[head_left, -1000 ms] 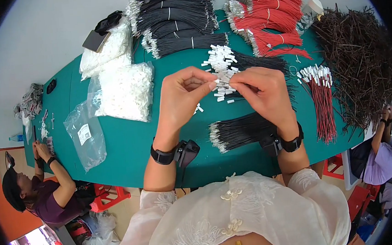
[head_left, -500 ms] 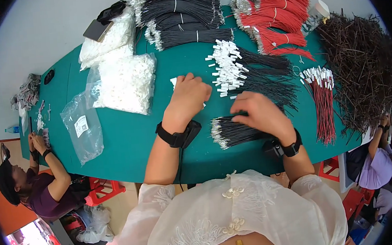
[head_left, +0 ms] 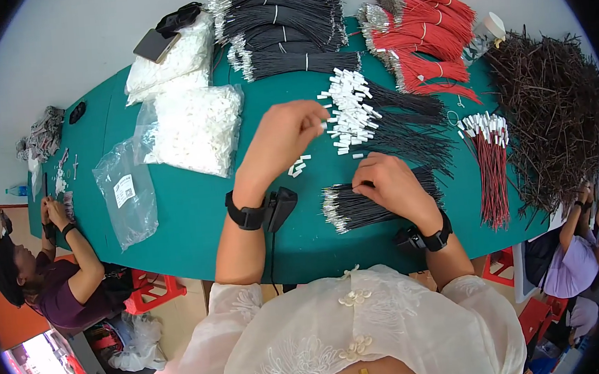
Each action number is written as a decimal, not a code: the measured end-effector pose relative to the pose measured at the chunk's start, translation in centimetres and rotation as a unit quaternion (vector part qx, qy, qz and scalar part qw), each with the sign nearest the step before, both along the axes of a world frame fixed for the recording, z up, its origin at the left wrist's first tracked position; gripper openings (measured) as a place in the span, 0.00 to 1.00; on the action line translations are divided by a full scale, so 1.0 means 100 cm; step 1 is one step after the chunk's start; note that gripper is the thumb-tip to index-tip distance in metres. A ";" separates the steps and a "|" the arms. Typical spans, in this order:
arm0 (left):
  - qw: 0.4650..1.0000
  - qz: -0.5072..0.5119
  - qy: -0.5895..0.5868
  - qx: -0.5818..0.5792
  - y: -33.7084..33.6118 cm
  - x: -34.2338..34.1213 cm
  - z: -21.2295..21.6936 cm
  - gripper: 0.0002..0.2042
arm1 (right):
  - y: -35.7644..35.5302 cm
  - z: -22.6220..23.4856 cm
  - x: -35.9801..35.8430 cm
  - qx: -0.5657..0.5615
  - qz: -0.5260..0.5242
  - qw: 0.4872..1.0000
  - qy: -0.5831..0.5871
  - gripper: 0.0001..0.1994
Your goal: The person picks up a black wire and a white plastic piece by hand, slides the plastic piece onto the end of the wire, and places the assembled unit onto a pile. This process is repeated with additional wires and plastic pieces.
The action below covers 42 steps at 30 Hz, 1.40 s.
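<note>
Above the green table, my left hand (head_left: 287, 133) is closed with its fingertips together, beside a pile of white connector housings (head_left: 350, 109) on black wires. A small white connector housing (head_left: 323, 124) shows at its fingertips. Below its wrist side lie several loose white housings (head_left: 299, 166). My right hand (head_left: 389, 185) is bent over a bundle of black wires (head_left: 361, 210) with silvery ends pointing left. Its thumb and fingers pinch at the bundle's upper edge, apparently on a black wire; the fingers partly hide it.
Clear bags of white housings (head_left: 197, 135) stand at left, near an emptied plastic bag (head_left: 126, 200). Black wire bundles (head_left: 279, 13) and red wire bundles (head_left: 428, 29) lie at the back. Red wires with white ends (head_left: 493, 172) and a brown heap (head_left: 547, 111) fill the right. A person (head_left: 60, 269) works at left.
My left hand has moved up and right from the loose housings, uncovering them, to the connector pile. My right hand has lowered onto the black wire bundle, and its fingers have closed.
</note>
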<state>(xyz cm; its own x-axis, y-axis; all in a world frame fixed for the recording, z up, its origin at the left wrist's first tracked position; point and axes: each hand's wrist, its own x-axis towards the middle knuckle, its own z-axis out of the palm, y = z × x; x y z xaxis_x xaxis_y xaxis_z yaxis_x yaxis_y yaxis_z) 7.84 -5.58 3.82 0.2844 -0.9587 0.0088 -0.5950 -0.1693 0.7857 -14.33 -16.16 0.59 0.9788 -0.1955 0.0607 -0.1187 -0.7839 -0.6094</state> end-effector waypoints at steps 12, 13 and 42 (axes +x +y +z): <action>0.885 0.076 0.420 -0.186 0.005 0.001 0.013 0.11 | 0.005 0.068 0.015 0.370 -0.102 0.914 -0.128 0.03; 0.878 0.071 0.434 -0.190 0.005 -0.001 0.014 0.11 | 0.003 0.072 0.017 0.369 -0.100 0.915 -0.130 0.03; 0.956 0.059 0.234 -0.167 0.011 -0.028 0.056 0.11 | -0.009 0.093 0.032 0.146 -0.206 0.924 -0.287 0.05</action>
<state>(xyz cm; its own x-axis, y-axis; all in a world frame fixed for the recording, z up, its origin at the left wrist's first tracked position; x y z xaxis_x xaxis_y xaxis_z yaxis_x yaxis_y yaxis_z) 5.04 -4.44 9.47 0.4374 -0.8859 0.1546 -0.1571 0.0940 0.9831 -11.14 -17.06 9.92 0.6409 -0.6340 0.4328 0.0379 -0.5370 -0.8427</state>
